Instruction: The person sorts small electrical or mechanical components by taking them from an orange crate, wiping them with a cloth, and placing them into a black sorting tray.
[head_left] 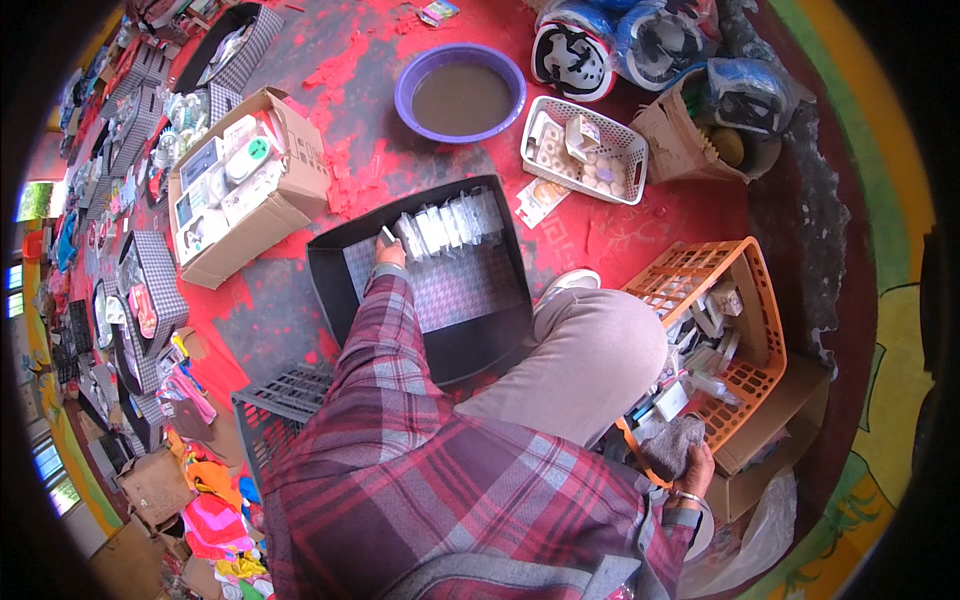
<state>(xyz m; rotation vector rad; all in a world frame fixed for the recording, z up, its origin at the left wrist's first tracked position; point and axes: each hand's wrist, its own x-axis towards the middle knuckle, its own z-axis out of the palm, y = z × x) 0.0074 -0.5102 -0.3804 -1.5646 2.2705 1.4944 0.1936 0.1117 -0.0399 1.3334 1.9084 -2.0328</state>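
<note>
My left hand (391,255) reaches into a black bin (470,345) with a houndstooth-patterned bottom. Its fingers are closed on a small white item (387,236), mostly hidden by the hand. To the right of these fingers, several white packets in clear plastic (450,224) stand in a row along the bin's far side. Down at the lower right, my right hand (697,472) grips a crumpled grey cloth (672,445). That cloth is beside an orange plastic basket (762,340), which is tilted and filled with small boxes and packets.
A purple basin (405,100) of murky water stands at the far side. Right of it are a white basket (632,160) and plastic-wrapped helmets (570,62). A cardboard box of goods (300,150) sits left of the bin. A dark crate (262,400) lies near my left arm.
</note>
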